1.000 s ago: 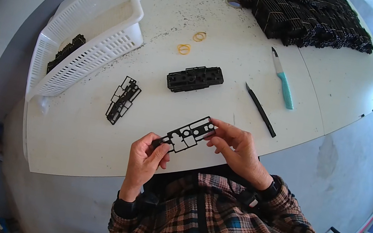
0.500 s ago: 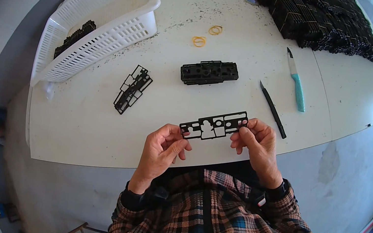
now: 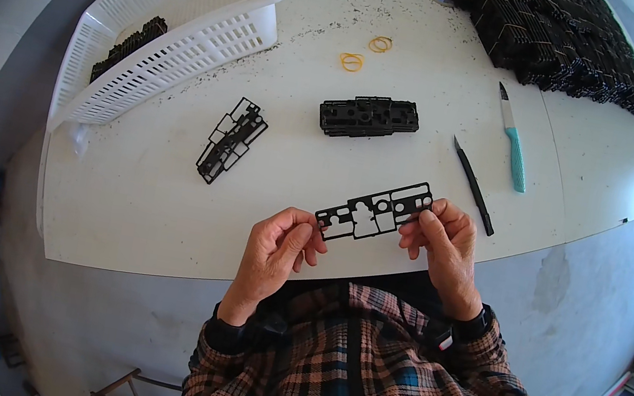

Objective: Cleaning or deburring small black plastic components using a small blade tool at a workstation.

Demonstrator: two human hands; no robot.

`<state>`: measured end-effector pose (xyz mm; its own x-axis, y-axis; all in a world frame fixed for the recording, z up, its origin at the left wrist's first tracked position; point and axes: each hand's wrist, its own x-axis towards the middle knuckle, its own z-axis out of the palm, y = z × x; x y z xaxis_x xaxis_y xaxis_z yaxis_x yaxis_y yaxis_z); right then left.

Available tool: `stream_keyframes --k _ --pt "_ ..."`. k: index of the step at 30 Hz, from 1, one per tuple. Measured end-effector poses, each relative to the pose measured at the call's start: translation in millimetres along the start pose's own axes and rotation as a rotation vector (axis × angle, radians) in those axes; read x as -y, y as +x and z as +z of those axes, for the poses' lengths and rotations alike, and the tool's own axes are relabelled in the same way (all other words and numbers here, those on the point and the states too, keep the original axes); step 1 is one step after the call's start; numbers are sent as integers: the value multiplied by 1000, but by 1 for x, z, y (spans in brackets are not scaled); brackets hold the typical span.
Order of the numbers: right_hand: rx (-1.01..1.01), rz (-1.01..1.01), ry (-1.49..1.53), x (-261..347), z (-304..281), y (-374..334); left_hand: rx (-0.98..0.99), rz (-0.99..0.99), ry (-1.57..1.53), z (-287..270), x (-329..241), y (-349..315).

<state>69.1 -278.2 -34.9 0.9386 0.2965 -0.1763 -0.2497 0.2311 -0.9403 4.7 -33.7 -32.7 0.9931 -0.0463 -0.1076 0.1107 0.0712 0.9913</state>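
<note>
- Noted underfoot: grey floor (image 3: 125, 325), blotched at right.
- Found above it: white desk (image 3: 280, 166), crossed by a thin seam at right, dark specks strewn over the far part.
- Standing at left: white slotted basket (image 3: 217, 45), dark piece (image 3: 129, 50) inside.
- Seen at far right: heap (image 3: 549, 35) of black parts.
- Extended over the near edge: left hand (image 3: 274, 250) and right hand (image 3: 449, 242), facing each other, fingers of both pinched on opposite ends of one black frame.
- Lying just beyond: thick black stack (image 3: 369, 118).
- Recorded between the hands: black frame (image 3: 391, 206), long, thin and flat, slanting away from the body toward the right; pierced by squarish windows, an irregular middle opening and round holes rightward.
- Lying flat at left: second frame (image 3: 234, 141).
- Logged at right: teal-handled knife (image 3: 515, 157), slim black tool (image 3: 473, 186) beside it.
- Noted farther back: thin yellow bands (image 3: 350, 61).
</note>
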Motion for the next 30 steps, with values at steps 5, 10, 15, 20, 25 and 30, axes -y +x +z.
stream_keyframes --k 5,10,15,20,25,30 --pt "-2 -2 4 1 3 -1 3 0 -16 0 -2 -1" --pt "10 -6 9 -1 0 -1 -12 -4 -56 3 0 0" --pt "28 -15 25 -2 1 0 -5 -10 -83 3 0 0" --pt "27 -24 -8 -1 0 -1 -43 33 -54 3 -4 4" --pt "47 -46 -43 4 -3 0 -52 24 -79 -2 -6 5" --pt "164 -76 -162 16 -2 1 -39 164 204 1 -11 11"
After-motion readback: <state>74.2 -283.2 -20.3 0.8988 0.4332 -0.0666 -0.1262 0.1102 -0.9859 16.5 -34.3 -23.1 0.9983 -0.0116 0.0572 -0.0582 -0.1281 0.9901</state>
